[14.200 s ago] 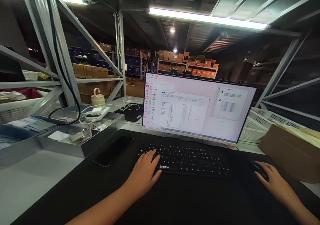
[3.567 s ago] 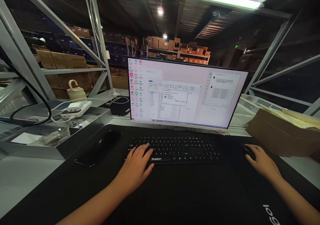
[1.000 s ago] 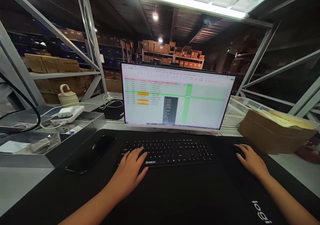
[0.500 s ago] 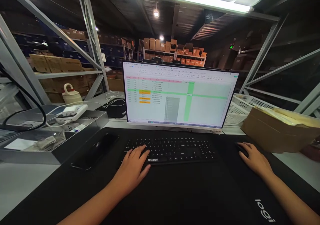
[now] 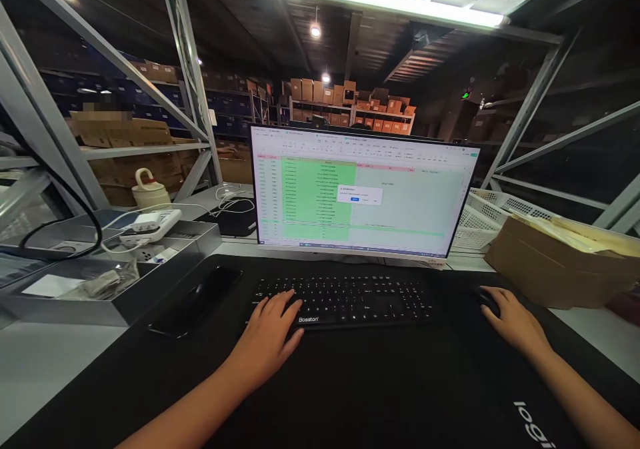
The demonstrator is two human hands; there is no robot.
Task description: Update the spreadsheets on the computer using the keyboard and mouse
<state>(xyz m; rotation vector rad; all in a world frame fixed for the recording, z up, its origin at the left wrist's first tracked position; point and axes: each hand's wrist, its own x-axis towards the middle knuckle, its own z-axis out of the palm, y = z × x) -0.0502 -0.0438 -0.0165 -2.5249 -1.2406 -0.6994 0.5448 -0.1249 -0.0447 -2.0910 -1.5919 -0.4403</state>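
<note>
Resting on the left end of the keyboard (image 5: 345, 302) in the head view, the left hand (image 5: 270, 326) lies open and palm down, its fingers spread over the keys and its thumb just off the front edge. The right hand (image 5: 513, 319) is curved over a dark mouse (image 5: 490, 302), which it mostly hides, well to the right of the keyboard. Both hands, the keyboard and the mouse are on a black desk mat (image 5: 370, 389) with white lettering near its lower right. Behind the keyboard stands a monitor (image 5: 420, 196) showing a spreadsheet with 2 green columns and a small white pop-up bearing a blue button; the text is too small to read. A black phone (image 5: 195, 302) lies flat left of the keyboard, near a grey tray (image 5: 160, 286) that holds clear bags and a white power strip (image 5: 157, 226). A cream jug (image 5: 150, 196) stands behind the tray. On the right, a brown cardboard box (image 5: 560, 262) sits just in front of white perforated baskets (image 5: 477, 226).
</note>
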